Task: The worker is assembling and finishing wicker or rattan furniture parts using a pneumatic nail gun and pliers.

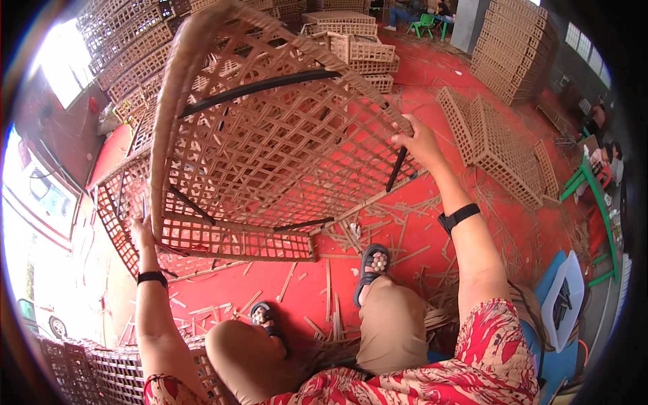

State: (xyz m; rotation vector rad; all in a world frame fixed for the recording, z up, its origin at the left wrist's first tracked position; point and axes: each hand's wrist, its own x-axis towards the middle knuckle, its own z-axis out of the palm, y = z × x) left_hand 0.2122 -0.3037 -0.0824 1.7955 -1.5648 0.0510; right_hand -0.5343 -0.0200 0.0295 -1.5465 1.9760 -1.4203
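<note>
Fingers first: the left hand [142, 233] has its fingers hooked up onto the lower left corner of a big woven lattice basket frame [270, 135], grasping the rim strip there, though the tips are partly hidden behind the weave so I can't see exactly how tight. There's a black band on that wrist. The frame itself is tipped on its side in front of the seated person, open face toward them, resting on the red floor [290, 283] just beyond their feet. It's pale cane in a diamond pattern over a black metal rod skeleton [256, 88] that shows through the top and sides.

Moving right, between the knees you've got two feet in dark sandals [372, 260], and the floor around them is littered with loose cane strips [337, 317] and offcuts. Near the lower left edge sits another woven piece [115, 371], darker looking.

Over on the right, the right hand [420, 140] is up on the frame's right edge, fingers curled over the rim where a black rod runs down, so that one's clearly holding on too. Black watch-type band on that wrist as well.

Further right lie flat lattice panels [499, 148] on the floor, with tall stacks of finished baskets [516, 47] behind. A blue chair [563, 297] is at the person's right side, and other people sit at the far right edge.
</note>
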